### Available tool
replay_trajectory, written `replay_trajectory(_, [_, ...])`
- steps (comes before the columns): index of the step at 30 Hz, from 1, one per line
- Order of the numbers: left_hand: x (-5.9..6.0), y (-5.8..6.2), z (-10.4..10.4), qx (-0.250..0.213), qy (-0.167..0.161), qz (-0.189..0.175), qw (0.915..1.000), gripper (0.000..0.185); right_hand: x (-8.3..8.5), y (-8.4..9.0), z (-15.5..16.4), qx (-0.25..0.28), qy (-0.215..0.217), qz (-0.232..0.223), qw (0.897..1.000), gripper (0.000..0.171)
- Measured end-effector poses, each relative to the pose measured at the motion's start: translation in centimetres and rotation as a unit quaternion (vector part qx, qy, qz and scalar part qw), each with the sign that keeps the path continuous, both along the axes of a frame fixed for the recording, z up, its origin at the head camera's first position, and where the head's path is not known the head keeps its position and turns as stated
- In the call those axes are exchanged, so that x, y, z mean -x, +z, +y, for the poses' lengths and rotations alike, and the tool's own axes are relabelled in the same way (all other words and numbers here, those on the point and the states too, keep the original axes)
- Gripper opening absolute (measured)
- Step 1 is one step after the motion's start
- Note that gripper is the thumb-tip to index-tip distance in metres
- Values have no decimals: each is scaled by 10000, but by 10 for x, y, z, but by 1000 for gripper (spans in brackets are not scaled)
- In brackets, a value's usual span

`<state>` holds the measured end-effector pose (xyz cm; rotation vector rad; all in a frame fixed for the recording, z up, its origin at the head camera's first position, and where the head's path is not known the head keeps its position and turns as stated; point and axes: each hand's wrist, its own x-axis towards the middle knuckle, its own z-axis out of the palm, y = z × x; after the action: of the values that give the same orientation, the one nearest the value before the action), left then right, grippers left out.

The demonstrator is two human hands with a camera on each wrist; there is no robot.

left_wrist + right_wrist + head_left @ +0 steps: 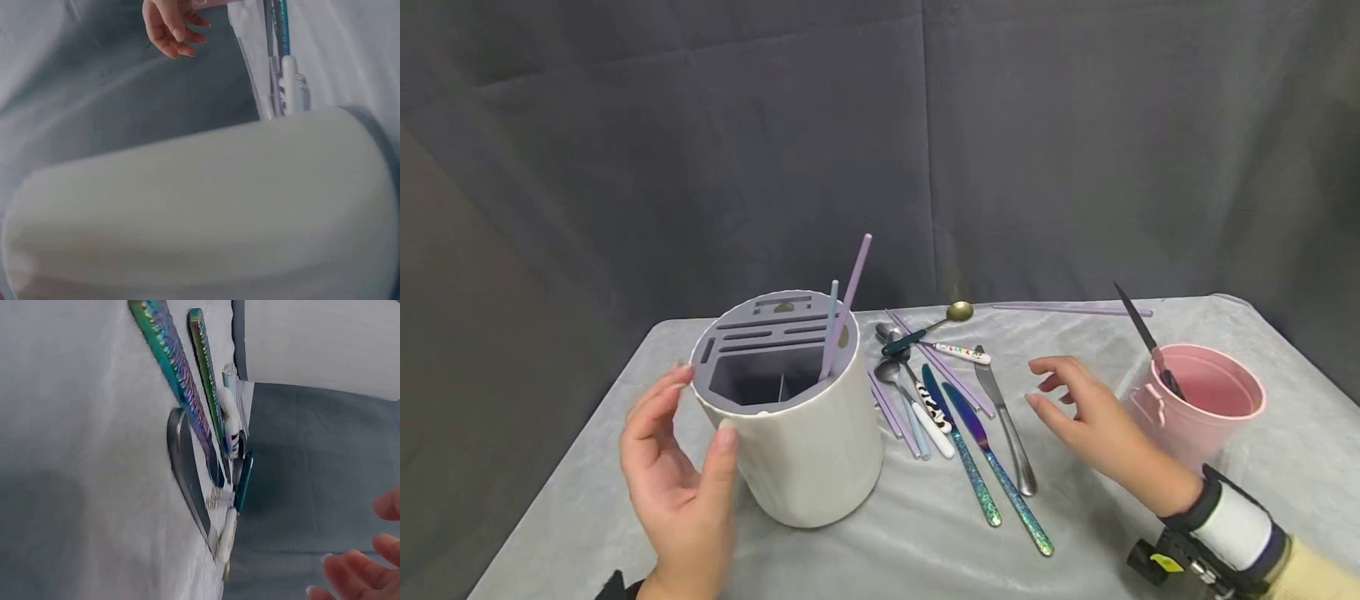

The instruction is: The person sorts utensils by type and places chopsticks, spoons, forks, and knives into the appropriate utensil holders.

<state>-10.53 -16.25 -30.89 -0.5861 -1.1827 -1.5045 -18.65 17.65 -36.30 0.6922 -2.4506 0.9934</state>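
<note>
A white round utensil holder (811, 467) with a grey slotted lid (737, 354) stands at the left of the table. A purple chopstick (852, 292) and a light blue chopstick (832, 321) lean out of its large opening. My left hand (681, 483) is at the holder's near left side, thumb and fingers spread by the rim, gripping nothing. My right hand (1093, 417) hovers over the table between the cutlery and a pink bucket (1198, 433), fingers loosely bent and holding nothing. A dark-bladed knife (1142, 329) leans in the bucket.
Between the hands lie iridescent knives (1000, 475), a silver knife (1011, 425), spoons with white handles (932, 429), a gold spoon (958, 312) and purple chopsticks (895, 417). More purple chopsticks (1075, 308) lie along the back edge. A grey curtain (1037, 150) hangs behind.
</note>
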Motion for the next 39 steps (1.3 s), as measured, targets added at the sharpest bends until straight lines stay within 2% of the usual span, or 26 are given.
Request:
replay_trajectory(3, [-1,-6,-12,7,-81,-654,9978,61,5,-2,-9,72,1,-99,9999,35])
replay_trajectory(5, [-1,-9,-18,95,-158,-1174,9929,77,8,-4,-13,169,-16,-152,9997,33])
replay_trajectory(9, [5,-16,-26,355,-91,-2120,9766,101,14,-5,-19,423,-81,-412,9982,30])
replay_trajectory(12, [12,-24,-29,607,159,-2554,9648,119,18,-6,-22,561,-146,-768,9954,29])
replay_trajectory(15, [17,-29,-31,864,504,-2713,9573,134,24,-5,-29,680,-206,-1222,9900,31])
replay_trajectory(17, [19,-32,-31,1010,596,-2700,9557,139,30,-3,-35,793,-265,-1512,9850,31])
replay_trajectory(22, [23,-36,-28,1335,498,-2574,9558,142,51,4,-52,986,-379,-2227,9691,33])
replay_trajectory(26, [24,-36,-26,1375,479,-2555,9558,139,71,12,-66,712,-399,-2660,9605,36])
replay_trajectory(30, [25,-38,-26,1280,436,-2491,9590,134,92,15,-79,-66,-451,-2661,9629,27])
replay_trajectory(33, [26,-39,-27,1261,380,-2379,9623,132,109,12,-88,-601,-400,-2501,9655,38])
replay_trajectory(36, [27,-40,-28,1315,455,-2359,9618,132,124,6,-97,-834,-278,-2349,9680,50])
replay_trajectory(39, [28,-41,-28,1437,563,-2428,9577,131,137,-2,-106,-873,-315,-2346,9677,52])
